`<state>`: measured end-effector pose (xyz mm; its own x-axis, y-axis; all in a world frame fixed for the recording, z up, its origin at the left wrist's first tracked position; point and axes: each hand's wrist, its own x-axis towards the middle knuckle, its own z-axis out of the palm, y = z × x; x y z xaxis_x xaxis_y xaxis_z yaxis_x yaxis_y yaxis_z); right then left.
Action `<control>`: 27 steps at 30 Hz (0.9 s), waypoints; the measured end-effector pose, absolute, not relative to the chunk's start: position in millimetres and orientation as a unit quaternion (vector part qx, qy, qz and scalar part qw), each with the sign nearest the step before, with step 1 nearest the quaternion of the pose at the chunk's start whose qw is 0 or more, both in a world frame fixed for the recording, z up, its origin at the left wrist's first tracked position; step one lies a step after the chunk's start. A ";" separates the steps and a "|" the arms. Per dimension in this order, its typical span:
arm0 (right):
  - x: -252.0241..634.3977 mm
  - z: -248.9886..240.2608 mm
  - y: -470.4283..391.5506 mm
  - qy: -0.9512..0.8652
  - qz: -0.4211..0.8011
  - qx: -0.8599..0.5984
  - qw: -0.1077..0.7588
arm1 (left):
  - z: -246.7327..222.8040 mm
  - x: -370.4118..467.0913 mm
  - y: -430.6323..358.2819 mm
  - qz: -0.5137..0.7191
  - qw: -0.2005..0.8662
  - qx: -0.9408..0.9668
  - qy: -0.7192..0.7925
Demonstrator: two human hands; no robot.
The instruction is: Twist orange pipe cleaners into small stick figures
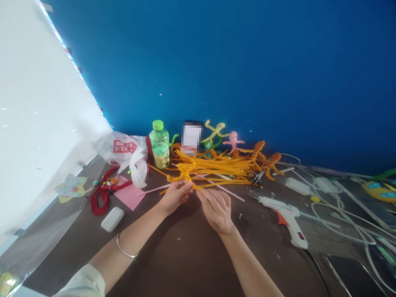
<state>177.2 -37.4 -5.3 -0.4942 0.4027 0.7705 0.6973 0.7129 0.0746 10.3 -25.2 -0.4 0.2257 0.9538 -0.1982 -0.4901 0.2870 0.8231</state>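
Between my hands is a figure of twisted orange pipe cleaners (pixel 183 171), raised a little above the table. My left hand (pixel 176 197) is closed on its lower part, thumb and fingers pinched together. My right hand (pixel 216 206) pinches an orange pipe cleaner end at the figure's lower right side; the fingertips partly hide it. Just behind lies a pile of loose orange pipe cleaners (pixel 225 167). Finished-looking figures stand at the back: a pink one (pixel 234 141), a yellow-green one (pixel 215 132) and orange ones (pixel 271 165). Scissors (pixel 255 180) rest at the pile's right end.
A white glue gun (pixel 286 220) lies right, with cables (pixel 343 227) and a dark phone (pixel 355 276) beyond. On the left are a white earbud case (pixel 112 219), pink paper (pixel 130 196), a red strap (pixel 100 199), a plastic bag (pixel 123 148) and a green-capped bottle (pixel 160 144). A blue wall (pixel 216 62) rises behind.
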 end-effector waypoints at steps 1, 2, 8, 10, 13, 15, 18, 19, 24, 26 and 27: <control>177.7 -4.6 -37.4 -0.841 -0.195 -0.331 0.382 | -0.8 10.2 -25.4 0.501 0.714 0.319 0.370; 178.0 -4.0 -37.0 -0.838 -0.197 -0.335 0.384 | -1.2 10.1 -25.6 0.498 0.713 0.320 0.376; 176.9 -1.5 -34.4 -0.820 -0.212 -0.366 0.385 | 0.2 11.9 -27.5 0.486 0.719 0.332 0.370; 175.7 -1.3 -34.8 -0.821 -0.213 -0.372 0.378 | 0.9 12.6 -28.0 0.485 0.722 0.325 0.371; 173.9 -1.4 -35.8 -0.829 -0.209 -0.360 0.373 | 0.7 13.5 -28.1 0.493 0.717 0.321 0.374; 172.9 -1.1 -36.6 -0.836 -0.203 -0.342 0.378 | 0.4 13.8 -27.9 0.498 0.711 0.327 0.372; 172.0 0.3 -37.3 -0.850 -0.186 -0.311 0.382 | 0.5 14.3 -27.9 0.504 0.708 0.343 0.358; 172.1 1.0 -37.4 -0.857 -0.178 -0.303 0.378 | 0.8 14.4 -27.8 0.504 0.708 0.347 0.353; 174.1 2.3 -35.9 -0.880 -0.128 -0.284 0.359 | 2.4 13.4 -27.7 0.500 0.706 0.355 0.353; 174.6 1.6 -35.0 -0.878 -0.094 -0.283 0.375 | 2.2 12.7 -27.7 0.491 0.712 0.357 0.352; 174.7 1.1 -34.5 -0.874 -0.077 -0.285 0.386 | 1.9 12.5 -27.8 0.488 0.715 0.357 0.350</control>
